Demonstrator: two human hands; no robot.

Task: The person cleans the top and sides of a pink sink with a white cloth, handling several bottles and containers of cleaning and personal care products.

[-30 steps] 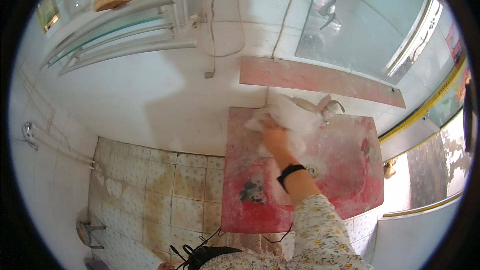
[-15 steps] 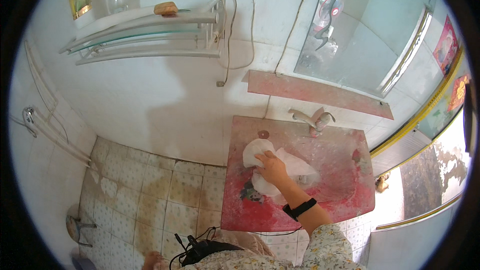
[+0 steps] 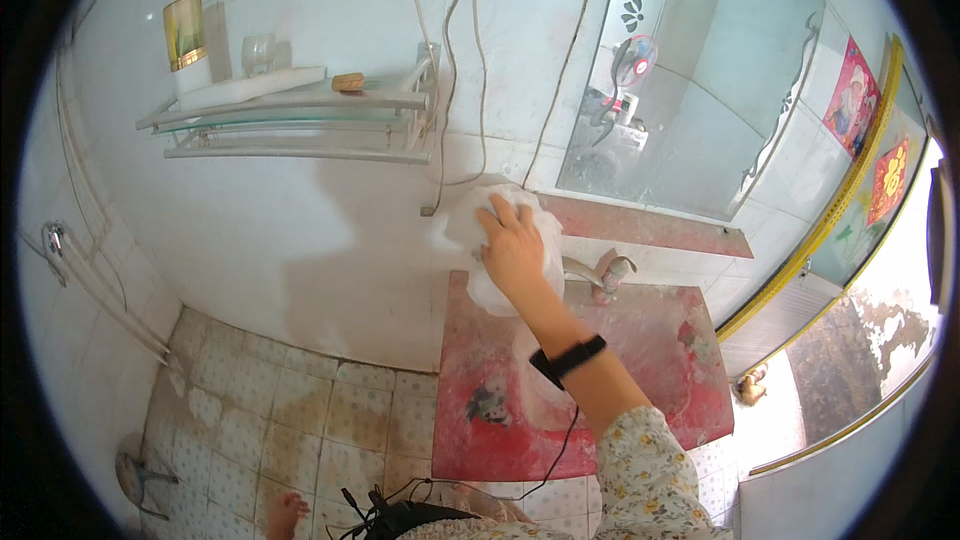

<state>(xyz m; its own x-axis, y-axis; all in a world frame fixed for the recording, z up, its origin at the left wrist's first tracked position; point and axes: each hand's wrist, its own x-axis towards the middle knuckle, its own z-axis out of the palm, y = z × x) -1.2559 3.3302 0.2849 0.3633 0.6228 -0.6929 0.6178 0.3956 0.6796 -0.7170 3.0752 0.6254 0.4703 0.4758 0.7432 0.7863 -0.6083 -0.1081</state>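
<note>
My right hand [image 3: 513, 250] is spread over a crumpled, thin white cloth [image 3: 488, 292] and grips it. Hand and cloth are up at the left end of the narrow red-stained shelf [image 3: 650, 225], against the tiled wall. Whether the cloth touches the shelf or only the wall is hidden. Just below is the red, white-smeared washbasin top [image 3: 475, 340], with a metal faucet [image 3: 606, 280] right of the cloth. My left hand [image 3: 287, 513] hangs low over the floor at the lower edge, its fingers loosely apart and nothing visible in them.
Above the basin hangs a mirror [image 3: 690, 90]. Left of it, loose cords [image 3: 450, 90] run down the wall beside a metal-and-glass rack [image 3: 300, 130]. A dark cable crosses the basin's front edge. A small stool [image 3: 140, 480] stands at lower left; a yellow-edged doorway [image 3: 800, 280] opens at right.
My right hand has lifted the cloth off the basin and carried it up and slightly left to the wall by the shelf end. The view has tilted upward.
</note>
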